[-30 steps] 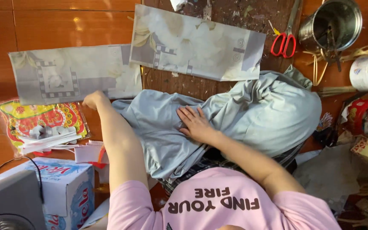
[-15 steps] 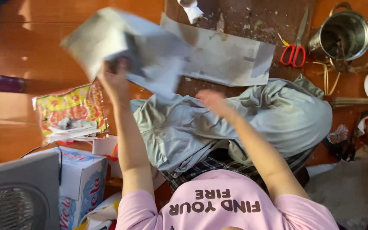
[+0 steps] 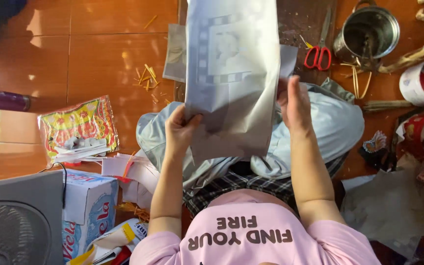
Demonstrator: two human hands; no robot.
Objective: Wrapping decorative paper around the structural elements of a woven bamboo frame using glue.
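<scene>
A large grey printed sheet of paper (image 3: 231,73) is held upright in front of me over my lap. My left hand (image 3: 180,130) pinches its lower left edge, and my right hand (image 3: 295,103) grips its right edge. Behind it a second grey sheet (image 3: 175,54) lies on the floor, mostly hidden. My legs in pale blue-grey trousers (image 3: 334,122) are folded under the sheet.
Red-handled scissors (image 3: 318,54) and a metal pot (image 3: 366,32) lie at the far right. A colourful packet with paper pieces (image 3: 77,125) sits left, a carton (image 3: 87,206) and a fan (image 3: 15,225) near left. Paper scraps (image 3: 393,206) lie right.
My left hand picked a grey sheet up off the floor at the left and swung it to the middle. My right hand left my knee and took hold of its right edge.
</scene>
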